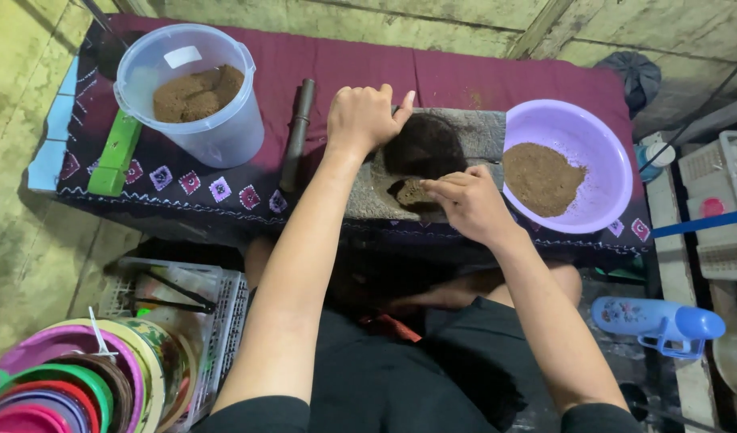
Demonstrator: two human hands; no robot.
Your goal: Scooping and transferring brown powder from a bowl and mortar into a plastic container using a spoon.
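Observation:
A grey stone slab [481,132] lies on a maroon cloth, with a dark round mass [425,144] and a small heap of brown paste [413,192] on it. My left hand [367,116] is closed and presses against the dark mass from the left. My right hand [465,200] pinches at the brown paste with its fingertips. Right of the slab stands a purple bowl [605,152] holding brown powder [541,176].
A clear plastic bucket [224,132] with brown powder stands at the back left, beside a green block [116,152] and a dark stick [296,132]. A stack of coloured bowls [72,385], a white basket [224,305] and a blue bottle [657,321] lie on the floor.

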